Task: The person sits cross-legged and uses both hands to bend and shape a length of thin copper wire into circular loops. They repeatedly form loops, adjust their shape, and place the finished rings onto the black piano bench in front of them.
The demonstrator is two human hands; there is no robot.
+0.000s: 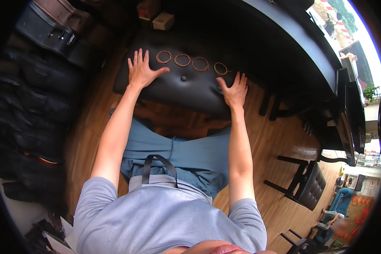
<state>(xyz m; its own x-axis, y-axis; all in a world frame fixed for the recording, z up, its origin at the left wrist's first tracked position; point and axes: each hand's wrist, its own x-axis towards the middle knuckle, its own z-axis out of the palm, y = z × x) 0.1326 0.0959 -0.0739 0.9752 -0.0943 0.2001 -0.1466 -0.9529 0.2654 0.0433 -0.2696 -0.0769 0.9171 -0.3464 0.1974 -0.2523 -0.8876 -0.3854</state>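
Several thin copper-coloured wire coils lie in a row on a black padded bench [190, 95] with button tufts. They look like wound instrument strings. From left to right come a first coil [164, 63], a second coil [182, 66], a third coil [200, 70] and a fourth coil [214, 68], which has a loose end sticking out to the right. My left hand [143, 73] rests palm down on the bench, fingers spread, just left of the first coil. Fingers outstretched, my right hand [235, 91] lies at the bench's right end, close to the fourth coil. Neither hand holds anything.
A small cardboard box [163, 20] and a red box [148, 9] sit at the bench's far edge. Black instrument cases [42, 31] line the left side. A long black piece of furniture [292, 34] curves along the right. A black stool [311, 186] stands on the wooden floor.
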